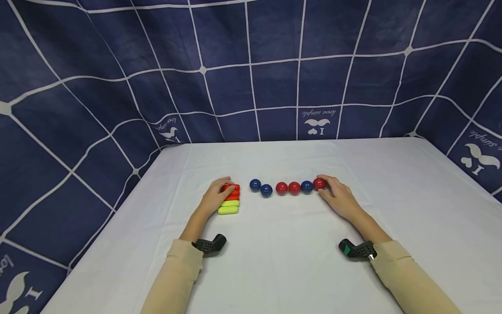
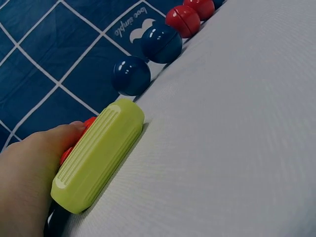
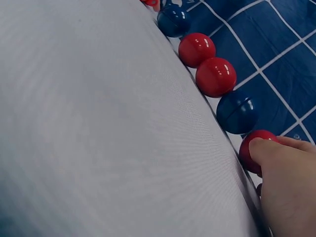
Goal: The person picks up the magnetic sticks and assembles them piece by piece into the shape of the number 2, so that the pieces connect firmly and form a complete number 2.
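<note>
My left hand [image 1: 213, 196] is at the left end of the row of balls, its thumb and fingers around a ribbed red bar [image 1: 232, 192]. Two red bars and two yellow-green bars [image 1: 228, 210] are stacked side by side toward me; the near yellow-green bar [image 2: 98, 155] hides most of the red in the left wrist view. At the row's right end, my right hand [image 1: 341, 200] pinches a red ball [image 3: 257, 148] between thumb and fingers, the ball resting on the table. Beside it stands a blue ball [image 1: 307, 187], apparently touching.
Leftward from there come two red balls [image 1: 288, 188], then, past a gap, two blue balls [image 1: 260, 188], the left one slightly farther back. White cloth covers the table [image 1: 274, 253]. A navy curtain with white lines [image 1: 274, 83] hangs along the back and sides.
</note>
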`<state>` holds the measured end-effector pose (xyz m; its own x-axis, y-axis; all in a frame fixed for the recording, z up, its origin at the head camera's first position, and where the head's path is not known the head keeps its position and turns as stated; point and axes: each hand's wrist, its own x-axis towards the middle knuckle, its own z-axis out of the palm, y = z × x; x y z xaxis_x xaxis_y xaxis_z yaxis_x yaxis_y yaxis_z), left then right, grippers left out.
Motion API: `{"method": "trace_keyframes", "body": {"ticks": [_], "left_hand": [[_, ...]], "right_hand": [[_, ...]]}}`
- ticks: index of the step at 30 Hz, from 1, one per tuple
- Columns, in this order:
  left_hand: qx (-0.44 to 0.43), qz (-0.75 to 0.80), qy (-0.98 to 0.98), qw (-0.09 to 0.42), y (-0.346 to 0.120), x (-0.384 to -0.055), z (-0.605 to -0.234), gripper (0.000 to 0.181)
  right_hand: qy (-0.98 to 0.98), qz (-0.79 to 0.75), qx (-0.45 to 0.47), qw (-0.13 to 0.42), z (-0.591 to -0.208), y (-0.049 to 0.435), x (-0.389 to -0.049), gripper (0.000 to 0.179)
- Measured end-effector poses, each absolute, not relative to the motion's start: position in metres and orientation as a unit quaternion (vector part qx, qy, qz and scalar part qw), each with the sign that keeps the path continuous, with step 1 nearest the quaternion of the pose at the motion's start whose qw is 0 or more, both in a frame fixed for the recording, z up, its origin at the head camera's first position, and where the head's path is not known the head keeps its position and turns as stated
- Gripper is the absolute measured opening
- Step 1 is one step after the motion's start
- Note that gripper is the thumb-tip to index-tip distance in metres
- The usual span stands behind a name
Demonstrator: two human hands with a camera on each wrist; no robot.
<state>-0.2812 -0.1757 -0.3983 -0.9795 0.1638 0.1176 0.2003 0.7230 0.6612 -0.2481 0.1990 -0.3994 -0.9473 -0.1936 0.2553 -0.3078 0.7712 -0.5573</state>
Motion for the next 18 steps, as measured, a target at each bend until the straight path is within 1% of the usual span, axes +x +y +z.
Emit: {"method": "trace_keyframes", "body": {"ticks": [9, 14, 18], "left_hand": [[-0.090, -0.409, -0.908, 0.033, -0.1734, -0.2797, -0.3967, 0.029], [-0.075, -0.424, -0.902, 0.040, -0.1726, -0.2775, -0.3960, 0.027], [-0.068, -0.439, -0.894, 0.061, -0.1715, -0.2769, -0.3953, 0.029]], "right_hand": [[-0.931, 0.328, 0.112, 0.113, -0.3976, 0.1987, -0.2475, 0.044], [-0.932, 0.329, 0.107, 0.107, -0.4000, 0.1991, -0.2471, 0.045], [-0.932, 0.333, 0.103, 0.102, -0.3998, 0.1997, -0.2467, 0.046]]}}
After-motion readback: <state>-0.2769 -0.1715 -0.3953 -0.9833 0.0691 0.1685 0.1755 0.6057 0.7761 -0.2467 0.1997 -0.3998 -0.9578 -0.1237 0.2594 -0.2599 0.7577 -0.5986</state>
